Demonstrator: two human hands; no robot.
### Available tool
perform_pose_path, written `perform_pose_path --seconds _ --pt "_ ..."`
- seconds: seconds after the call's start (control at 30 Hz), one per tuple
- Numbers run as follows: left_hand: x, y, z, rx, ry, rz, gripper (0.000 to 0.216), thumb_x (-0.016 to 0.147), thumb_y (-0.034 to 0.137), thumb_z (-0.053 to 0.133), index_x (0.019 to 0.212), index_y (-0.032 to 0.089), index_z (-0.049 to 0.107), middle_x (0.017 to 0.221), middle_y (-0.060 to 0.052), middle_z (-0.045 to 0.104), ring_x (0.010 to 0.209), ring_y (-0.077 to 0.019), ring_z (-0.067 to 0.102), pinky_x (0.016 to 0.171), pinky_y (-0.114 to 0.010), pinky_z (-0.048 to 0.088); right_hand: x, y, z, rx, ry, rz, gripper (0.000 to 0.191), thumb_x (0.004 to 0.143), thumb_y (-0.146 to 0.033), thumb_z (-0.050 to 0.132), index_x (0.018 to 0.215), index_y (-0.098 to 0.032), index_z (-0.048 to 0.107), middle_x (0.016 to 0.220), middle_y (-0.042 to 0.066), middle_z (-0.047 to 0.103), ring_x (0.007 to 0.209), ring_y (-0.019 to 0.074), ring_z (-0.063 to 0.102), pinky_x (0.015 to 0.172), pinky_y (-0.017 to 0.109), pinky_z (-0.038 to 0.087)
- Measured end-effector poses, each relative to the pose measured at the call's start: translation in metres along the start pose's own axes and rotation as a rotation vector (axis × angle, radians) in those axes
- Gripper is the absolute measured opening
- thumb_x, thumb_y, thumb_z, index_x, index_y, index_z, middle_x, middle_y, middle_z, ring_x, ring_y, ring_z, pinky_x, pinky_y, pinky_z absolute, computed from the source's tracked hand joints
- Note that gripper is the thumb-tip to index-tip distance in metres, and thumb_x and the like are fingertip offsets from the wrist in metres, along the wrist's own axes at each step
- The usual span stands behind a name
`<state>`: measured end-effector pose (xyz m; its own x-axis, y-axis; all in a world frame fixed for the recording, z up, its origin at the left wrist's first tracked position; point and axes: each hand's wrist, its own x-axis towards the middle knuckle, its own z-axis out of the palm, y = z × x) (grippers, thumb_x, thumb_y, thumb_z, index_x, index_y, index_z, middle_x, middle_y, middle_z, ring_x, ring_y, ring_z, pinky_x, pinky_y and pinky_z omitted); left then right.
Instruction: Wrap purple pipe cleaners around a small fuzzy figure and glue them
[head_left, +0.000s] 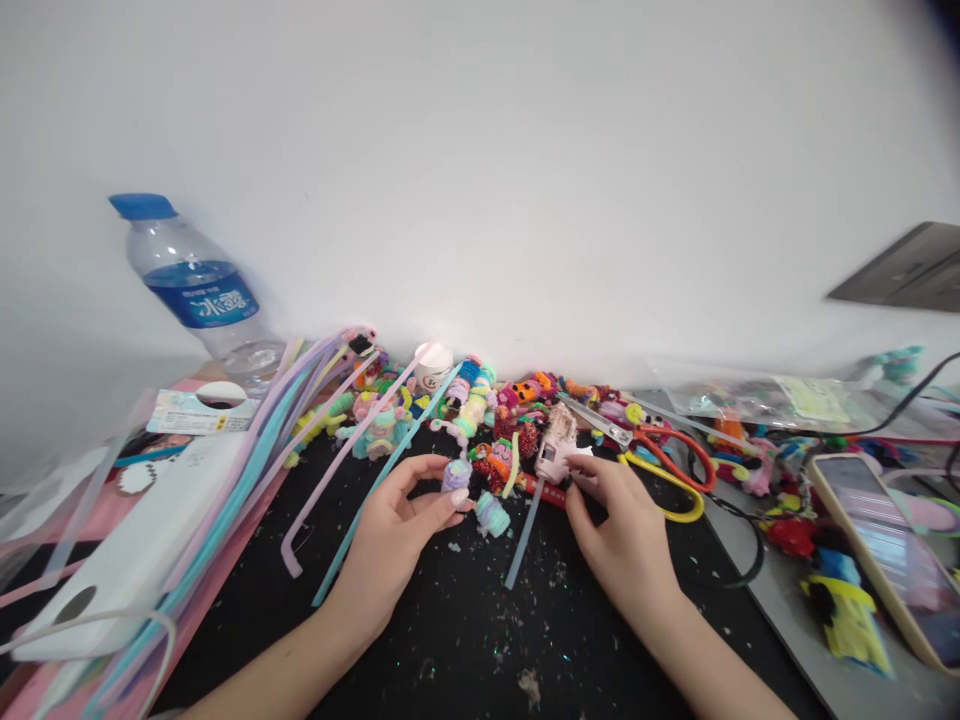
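Observation:
My left hand (405,515) pinches a small purple coil of pipe cleaner (456,474) between thumb and fingers. Just right of it, a teal and lilac coil (493,514) lies on the black mat (480,630). My right hand (619,515) has its thumb and fingertips closed at the side of a pale pink hot glue gun (553,450). A translucent glue stick (523,535) juts from the gun's back end towards me. Part of the gun is hidden by the fingers.
Scissors (667,460) with orange and yellow handles lie to the right, near a phone (885,550). Colourful pipe-cleaner figures (375,425) line the wall. Leftward are long pipe-cleaner strips (247,470), a white box (127,540) and a water bottle (199,290). A black cable (750,540) curves rightward.

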<state>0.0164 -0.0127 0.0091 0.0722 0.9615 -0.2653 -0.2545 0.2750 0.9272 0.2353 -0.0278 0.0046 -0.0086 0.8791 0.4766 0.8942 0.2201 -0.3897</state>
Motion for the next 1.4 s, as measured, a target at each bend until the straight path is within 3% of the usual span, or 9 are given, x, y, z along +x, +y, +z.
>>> perform_pose_path --seconds 0.1,0.23,0.37,0.67,0.83,0.97,1.03,1.2,1.4 --pt "0.000 -0.001 0.000 0.005 0.012 0.009 0.034 0.069 0.029 0.072 0.099 0.019 0.058 0.095 -0.001 0.062 0.080 -0.0174 0.067 0.073 -0.029 0.055 0.003 0.006 -0.003 -0.168 0.002 0.015 0.032 0.076 -0.017 0.052 0.108 -0.017 0.052 0.106 0.012 0.059 0.101 0.0291 0.054 0.087 0.044 0.044" --pt "0.001 0.000 -0.001 0.021 0.007 0.015 0.034 0.070 0.028 0.072 0.101 0.019 0.059 0.099 -0.003 0.066 0.090 -0.0213 0.067 0.081 -0.032 0.053 0.004 0.014 0.000 -0.290 -0.110 0.104 0.042 0.072 -0.020 0.053 0.114 -0.014 0.049 0.108 0.015 0.058 0.099 0.0322 0.054 0.078 0.045 0.046" --pt "0.001 0.000 -0.001 0.010 -0.006 0.005 0.035 0.071 0.027 0.070 0.103 0.018 0.059 0.104 -0.006 0.067 0.095 -0.0239 0.066 0.085 -0.035 0.052 0.004 0.020 0.000 -0.267 -0.155 0.149 0.046 0.071 -0.019 0.052 0.117 -0.014 0.047 0.107 0.015 0.060 0.099 0.0312 0.056 0.077 0.042 0.046" --pt "0.000 0.003 0.001 0.058 0.034 0.028 0.036 0.067 0.028 0.073 0.099 0.018 0.059 0.090 -0.001 0.062 0.079 -0.0175 0.064 0.068 -0.030 0.056 0.009 0.018 -0.011 -0.016 -0.075 0.261 0.030 0.079 -0.032 0.054 0.106 -0.020 0.059 0.092 0.007 0.068 0.077 0.0246 0.064 0.065 0.032 0.047" --pt "0.001 0.001 0.001 0.031 0.014 0.015 0.037 0.067 0.026 0.074 0.099 0.019 0.057 0.092 0.000 0.061 0.079 -0.0153 0.061 0.066 -0.026 0.054 0.005 0.010 -0.017 0.231 0.007 0.147 0.022 0.078 -0.026 0.053 0.097 -0.018 0.061 0.085 0.005 0.069 0.073 0.0213 0.063 0.063 0.028 0.048" --pt "0.001 -0.003 -0.001 0.033 -0.026 -0.011 0.037 0.067 0.026 0.074 0.100 0.019 0.058 0.093 -0.002 0.065 0.084 -0.0165 0.061 0.072 -0.027 0.052 -0.001 0.000 -0.020 0.359 -0.127 0.029 0.016 0.075 -0.023 0.055 0.090 -0.020 0.062 0.076 0.002 0.068 0.064 0.0182 0.062 0.057 0.024 0.047" --pt "0.001 -0.004 -0.001 0.027 -0.052 -0.023 0.035 0.068 0.026 0.074 0.099 0.019 0.059 0.090 -0.002 0.067 0.084 -0.0166 0.062 0.074 -0.026 0.050 -0.003 -0.003 -0.018 0.363 -0.190 0.018 0.014 0.076 -0.023 0.056 0.088 -0.021 0.061 0.073 0.001 0.066 0.062 0.0169 0.060 0.055 0.024 0.046" --pt "0.000 -0.002 0.000 -0.041 -0.071 -0.044 0.028 0.067 0.022 0.075 0.091 0.018 0.061 0.084 0.001 0.068 0.081 -0.0135 0.062 0.075 -0.023 0.049 0.000 -0.001 -0.011 0.332 -0.106 0.116 0.011 0.079 -0.021 0.055 0.089 -0.019 0.060 0.076 0.002 0.065 0.064 0.0163 0.060 0.059 0.023 0.046" --pt "-0.003 -0.004 0.000 -0.120 -0.227 -0.080 0.030 0.063 0.012 0.078 0.087 0.018 0.060 0.081 0.003 0.068 0.078 -0.0107 0.062 0.070 -0.019 0.047 0.002 -0.002 -0.015 0.360 -0.245 -0.028 0.008 0.079 -0.024 0.056 0.086 -0.020 0.058 0.067 -0.002 0.061 0.055 0.0126 0.054 0.052 0.021 0.042"
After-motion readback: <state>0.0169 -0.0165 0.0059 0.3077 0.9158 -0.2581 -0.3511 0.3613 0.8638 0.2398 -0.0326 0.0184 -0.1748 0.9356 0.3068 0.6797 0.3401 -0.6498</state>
